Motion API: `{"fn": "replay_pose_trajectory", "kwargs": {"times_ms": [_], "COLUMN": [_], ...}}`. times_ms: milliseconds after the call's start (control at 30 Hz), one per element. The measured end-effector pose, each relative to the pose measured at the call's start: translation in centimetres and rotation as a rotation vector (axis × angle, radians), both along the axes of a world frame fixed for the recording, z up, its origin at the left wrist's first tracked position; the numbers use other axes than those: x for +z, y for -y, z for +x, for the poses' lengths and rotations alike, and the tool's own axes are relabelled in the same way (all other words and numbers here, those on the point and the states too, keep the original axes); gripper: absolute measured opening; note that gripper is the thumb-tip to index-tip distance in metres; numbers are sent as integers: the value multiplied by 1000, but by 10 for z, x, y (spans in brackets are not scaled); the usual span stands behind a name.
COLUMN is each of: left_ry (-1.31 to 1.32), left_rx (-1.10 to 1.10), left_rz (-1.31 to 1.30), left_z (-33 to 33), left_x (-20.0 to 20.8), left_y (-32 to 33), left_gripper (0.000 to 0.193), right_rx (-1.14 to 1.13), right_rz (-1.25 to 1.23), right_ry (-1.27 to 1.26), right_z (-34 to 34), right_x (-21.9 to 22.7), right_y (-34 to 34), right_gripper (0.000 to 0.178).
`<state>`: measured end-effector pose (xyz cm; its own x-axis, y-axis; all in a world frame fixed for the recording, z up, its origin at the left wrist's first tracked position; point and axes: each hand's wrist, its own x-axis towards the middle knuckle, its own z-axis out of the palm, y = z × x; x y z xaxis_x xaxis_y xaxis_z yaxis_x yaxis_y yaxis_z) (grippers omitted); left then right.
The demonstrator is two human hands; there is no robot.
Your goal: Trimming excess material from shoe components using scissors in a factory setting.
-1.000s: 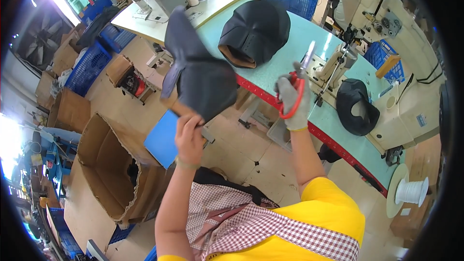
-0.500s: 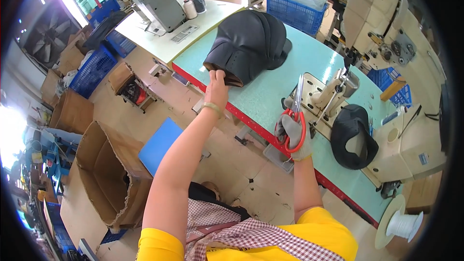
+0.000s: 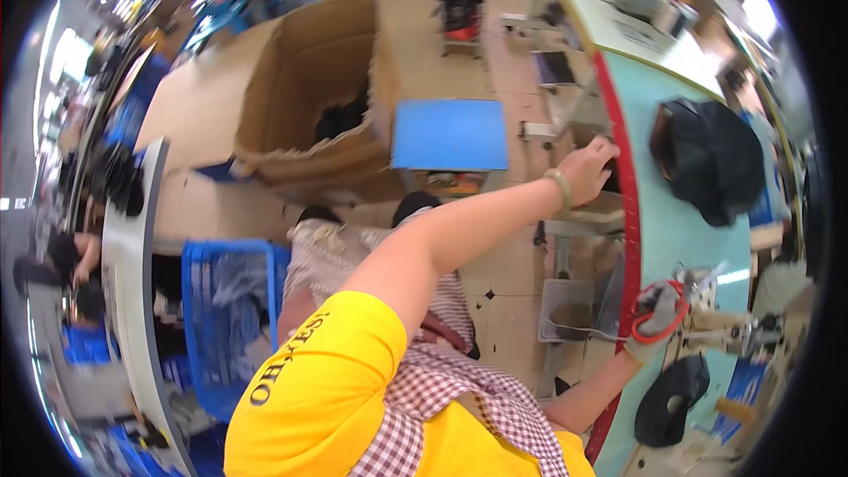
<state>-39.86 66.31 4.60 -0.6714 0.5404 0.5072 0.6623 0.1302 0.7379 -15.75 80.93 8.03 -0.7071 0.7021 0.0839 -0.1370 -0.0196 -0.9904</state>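
My right hand (image 3: pixel 655 321), in a grey glove, is closed round red-handled scissors (image 3: pixel 680 305) over the table's edge by the sewing machine. The blades point away to the right and are blurred. My left hand (image 3: pixel 590 170), bare with a bangle at the wrist, reaches out beside the table's red edge with loosely bent fingers and nothing visible in them. Across that edge a bulky black leather-like sewn piece (image 3: pixel 714 159) lies on the turquoise tabletop (image 3: pixel 658 256), apart from my left hand. A smaller curved black piece (image 3: pixel 670 402) sits nearer me, below the scissors.
Left of the table stand a large torn-edged cardboard box (image 3: pixel 256 155) with dark things inside and a blue-topped stool (image 3: pixel 450 134). A blue plastic crate (image 3: pixel 199 327) with clear bags is at my left. The sewing machine (image 3: pixel 751 331) occupies the right side of the table.
My view has swung left. My left hand has let go of the bulky black piece and drawn back off the tabletop. The right hand still holds the scissors.
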Motion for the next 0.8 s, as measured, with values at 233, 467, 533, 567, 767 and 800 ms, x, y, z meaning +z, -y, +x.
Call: {"fn": "replay_pose_trajectory", "kwargs": {"times_ms": [233, 467, 533, 567, 767, 800], "left_ry": [123, 590, 1123, 1421, 1450, 1362], "left_rx": [671, 2007, 1849, 1691, 1776, 1831], "left_rz": [-29, 496, 312, 103, 794, 1099], "left_z": [77, 295, 338, 363, 396, 389], "left_x": [-76, -175, -240, -272, -401, -391], "left_y": [370, 692, 708, 712, 641, 638], "left_gripper": [16, 15, 11, 10, 20, 22], "right_rx": [-41, 19, 101, 198, 649, 690], "right_rz": [90, 240, 234, 217, 408, 424], "right_ry": [138, 217, 305, 368, 461, 455], "right_z": [-5, -50, -74, -90, -115, -112], "right_x": [-3, -24, -30, -38, -48, -44], "right_y": [14, 75, 139, 166, 299, 304], "right_gripper": [24, 17, 12, 14, 51, 52]}}
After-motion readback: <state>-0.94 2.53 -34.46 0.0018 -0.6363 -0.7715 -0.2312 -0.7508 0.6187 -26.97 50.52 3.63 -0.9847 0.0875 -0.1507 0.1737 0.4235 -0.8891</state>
